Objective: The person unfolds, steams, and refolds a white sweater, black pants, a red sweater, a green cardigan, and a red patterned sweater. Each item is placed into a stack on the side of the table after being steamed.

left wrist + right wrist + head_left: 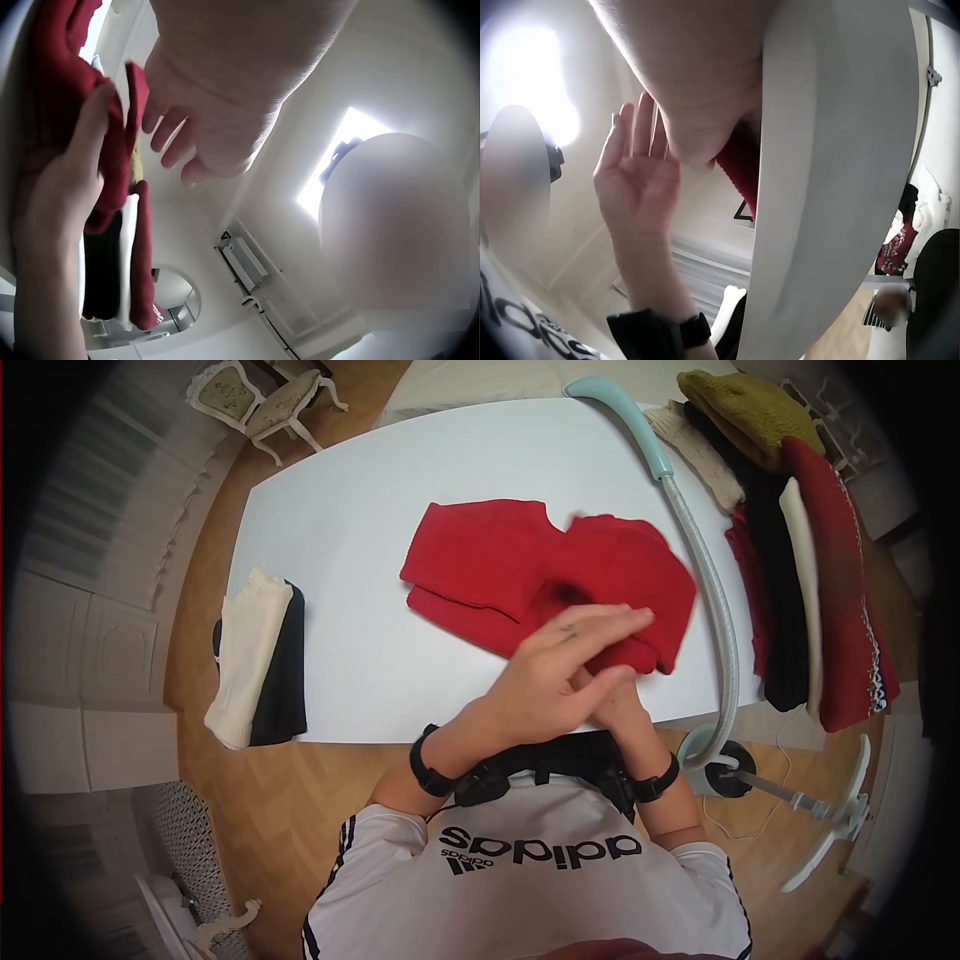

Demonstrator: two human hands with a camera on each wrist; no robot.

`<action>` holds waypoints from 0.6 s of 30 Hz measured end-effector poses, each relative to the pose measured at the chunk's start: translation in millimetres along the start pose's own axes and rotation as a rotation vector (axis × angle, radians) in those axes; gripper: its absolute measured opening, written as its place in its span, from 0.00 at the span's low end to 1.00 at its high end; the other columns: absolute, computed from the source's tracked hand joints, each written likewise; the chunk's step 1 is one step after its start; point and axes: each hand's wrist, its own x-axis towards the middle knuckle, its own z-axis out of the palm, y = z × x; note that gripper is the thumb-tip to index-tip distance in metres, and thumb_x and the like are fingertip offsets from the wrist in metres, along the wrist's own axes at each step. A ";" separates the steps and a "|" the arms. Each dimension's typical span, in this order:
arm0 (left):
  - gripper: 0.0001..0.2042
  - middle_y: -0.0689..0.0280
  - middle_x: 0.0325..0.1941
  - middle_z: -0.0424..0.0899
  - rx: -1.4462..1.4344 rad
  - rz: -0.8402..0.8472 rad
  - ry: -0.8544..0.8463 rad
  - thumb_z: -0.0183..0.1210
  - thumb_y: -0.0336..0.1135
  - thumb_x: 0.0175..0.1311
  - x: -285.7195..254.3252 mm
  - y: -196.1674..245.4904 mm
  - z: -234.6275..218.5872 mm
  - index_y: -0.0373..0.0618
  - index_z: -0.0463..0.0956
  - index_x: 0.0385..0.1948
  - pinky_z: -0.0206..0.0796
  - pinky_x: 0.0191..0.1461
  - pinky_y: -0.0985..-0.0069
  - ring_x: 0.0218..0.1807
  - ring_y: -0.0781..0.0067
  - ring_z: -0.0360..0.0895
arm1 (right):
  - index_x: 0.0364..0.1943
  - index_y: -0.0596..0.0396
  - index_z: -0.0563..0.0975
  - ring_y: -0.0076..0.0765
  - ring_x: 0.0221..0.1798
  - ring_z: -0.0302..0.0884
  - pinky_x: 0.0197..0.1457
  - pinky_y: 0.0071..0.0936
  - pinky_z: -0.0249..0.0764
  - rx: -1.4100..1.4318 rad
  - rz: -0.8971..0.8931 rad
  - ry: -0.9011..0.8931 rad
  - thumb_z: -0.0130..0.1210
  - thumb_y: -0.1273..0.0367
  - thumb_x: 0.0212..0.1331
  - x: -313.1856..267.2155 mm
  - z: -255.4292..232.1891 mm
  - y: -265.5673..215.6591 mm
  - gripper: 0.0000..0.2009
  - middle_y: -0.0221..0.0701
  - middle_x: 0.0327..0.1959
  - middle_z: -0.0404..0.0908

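Observation:
A red knitted garment [480,555] lies on the white table, its right part bunched and raised. The left hand [560,675] hovers over the garment's near edge with straight fingers and holds nothing; its raised palm [641,191] shows in the right wrist view. Below it, the right hand [622,710] is at the same edge, its fingers mostly covered by the left hand in the head view. In the left wrist view the right hand [60,199] grips the red cloth [112,176], thumb on top and fingers hidden.
Folded cream [250,650] and black [283,680] garments lie at the table's left end. A pale green steamer handle [625,422] and its grey hose [708,590] run down the right side. Beyond the hose are several folded garments, including a dark red one [835,580].

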 end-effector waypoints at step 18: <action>0.11 0.56 0.40 0.87 0.328 -0.828 0.699 0.57 0.29 0.68 -47.5 -66.5 -138.6 0.36 0.82 0.47 0.76 0.40 0.70 0.37 0.64 0.86 | 0.55 0.69 0.79 0.37 0.45 0.89 0.51 0.30 0.86 1.225 0.986 -0.384 0.54 0.67 0.76 13.9 -83.0 -23.7 0.16 0.44 0.46 0.87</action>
